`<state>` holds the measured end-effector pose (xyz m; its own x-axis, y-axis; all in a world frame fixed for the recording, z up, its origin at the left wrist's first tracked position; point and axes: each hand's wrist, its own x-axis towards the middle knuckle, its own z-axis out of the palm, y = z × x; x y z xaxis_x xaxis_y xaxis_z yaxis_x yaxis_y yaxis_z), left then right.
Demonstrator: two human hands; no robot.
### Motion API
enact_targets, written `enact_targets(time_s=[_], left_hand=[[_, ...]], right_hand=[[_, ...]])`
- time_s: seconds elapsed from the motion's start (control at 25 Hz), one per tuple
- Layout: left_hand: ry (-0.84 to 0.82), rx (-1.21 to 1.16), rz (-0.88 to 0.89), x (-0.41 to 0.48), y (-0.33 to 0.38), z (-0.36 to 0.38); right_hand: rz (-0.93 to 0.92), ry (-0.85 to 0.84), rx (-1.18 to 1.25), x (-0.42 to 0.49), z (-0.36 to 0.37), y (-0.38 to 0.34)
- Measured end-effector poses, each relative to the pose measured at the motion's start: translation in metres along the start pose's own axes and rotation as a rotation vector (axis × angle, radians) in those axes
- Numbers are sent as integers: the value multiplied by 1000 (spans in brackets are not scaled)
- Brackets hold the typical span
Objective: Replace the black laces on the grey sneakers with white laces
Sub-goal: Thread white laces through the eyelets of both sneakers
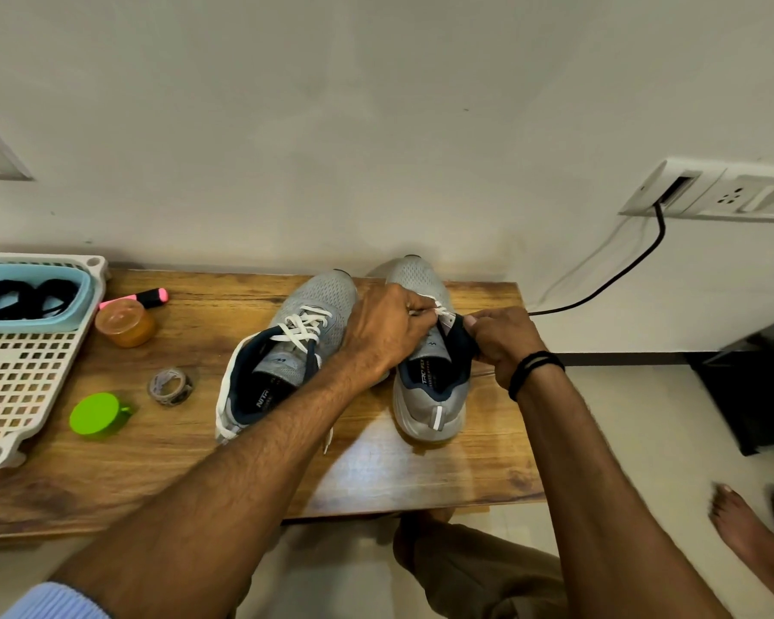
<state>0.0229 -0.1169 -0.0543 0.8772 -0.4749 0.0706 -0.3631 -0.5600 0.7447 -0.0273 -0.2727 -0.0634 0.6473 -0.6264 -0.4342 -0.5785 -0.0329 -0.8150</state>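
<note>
Left hand (385, 332) pinches the white lace (441, 312) over the sneaker (421, 408); right hand (503, 346), directly opposite, grips the tongue (459, 339).

Light: soft, even, fairly bright.
Glare: pale sheen on the brown wooden tabletop (398, 466) before me.
Edges: wide-angle bending; my pale blue ribbed sleeve (59, 603) blurred.

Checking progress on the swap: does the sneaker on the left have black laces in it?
No, the sneaker on the left is threaded with white laces crossing over its tongue.
</note>
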Motion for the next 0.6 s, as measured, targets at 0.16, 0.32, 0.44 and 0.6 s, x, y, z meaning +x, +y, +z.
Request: enact_targets(time_s=[0.16, 0.32, 0.44, 0.6], left_hand=[[7, 83, 4, 1, 1, 11], [3, 129, 50, 3, 0, 18], [11, 94, 74, 4, -1, 20], [-17, -5, 49, 5, -5, 18]], right_hand=[[35, -62, 105, -2, 2, -2], [36, -76, 122, -3, 2, -2], [46, -92, 96, -1, 0, -1], [50, -89, 108, -2, 0, -3]])
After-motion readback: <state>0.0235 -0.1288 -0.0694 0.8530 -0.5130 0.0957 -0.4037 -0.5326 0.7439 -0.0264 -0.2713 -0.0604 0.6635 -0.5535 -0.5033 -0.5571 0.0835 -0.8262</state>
